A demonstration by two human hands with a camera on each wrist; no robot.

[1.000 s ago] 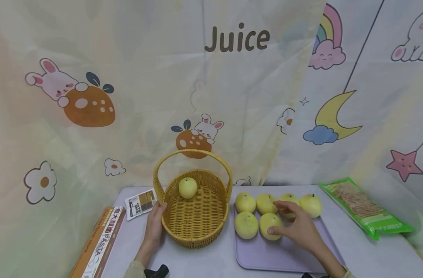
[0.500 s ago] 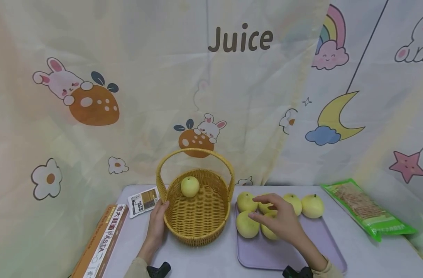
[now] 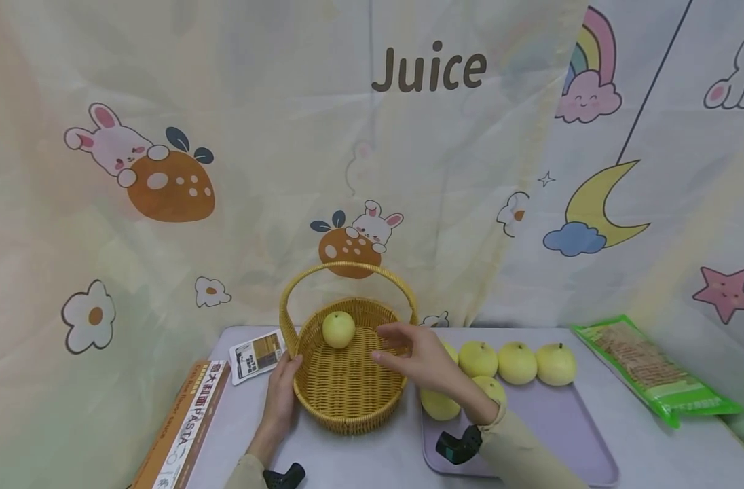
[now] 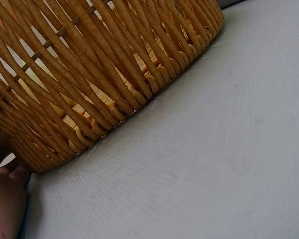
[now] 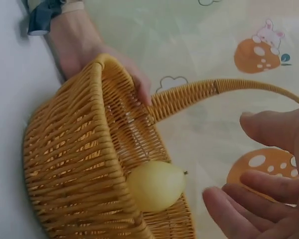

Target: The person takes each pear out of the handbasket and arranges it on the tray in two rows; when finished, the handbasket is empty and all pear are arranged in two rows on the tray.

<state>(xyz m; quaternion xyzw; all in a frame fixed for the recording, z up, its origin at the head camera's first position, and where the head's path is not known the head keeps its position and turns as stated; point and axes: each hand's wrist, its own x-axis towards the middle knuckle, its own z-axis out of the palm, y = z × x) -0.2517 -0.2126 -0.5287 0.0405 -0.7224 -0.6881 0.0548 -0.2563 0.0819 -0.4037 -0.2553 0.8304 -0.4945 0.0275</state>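
Note:
A wicker basket (image 3: pixel 350 380) with a tall arched handle holds one round yellow-green pear (image 3: pixel 338 330) near its back left wall. My left hand (image 3: pixel 280 387) rests against the basket's left side, its fingers touching the outer wall by the handle's foot. Over the basket's right rim hovers my right hand (image 3: pixel 423 356), thumb and fingers spread apart with nothing between them. In the right wrist view, its fingers point toward the pear (image 5: pixel 157 185) inside the basket. Several similar pears (image 3: pixel 517 363) sit on a lilac tray (image 3: pixel 555 435), some partly covered by the right hand and forearm.
A small white-and-brown packet (image 3: pixel 256 356) lies left of the basket, and a PASTA box (image 3: pixel 182 428) at the table's left edge. Right of the tray is a green-edged bag (image 3: pixel 656 370). A printed cloth (image 3: pixel 274 136) hangs behind the table.
My right hand has moved left from above the tray's pears to the basket, carrying nothing. The left hand stays at the basket's side. The whole view has shifted slightly.

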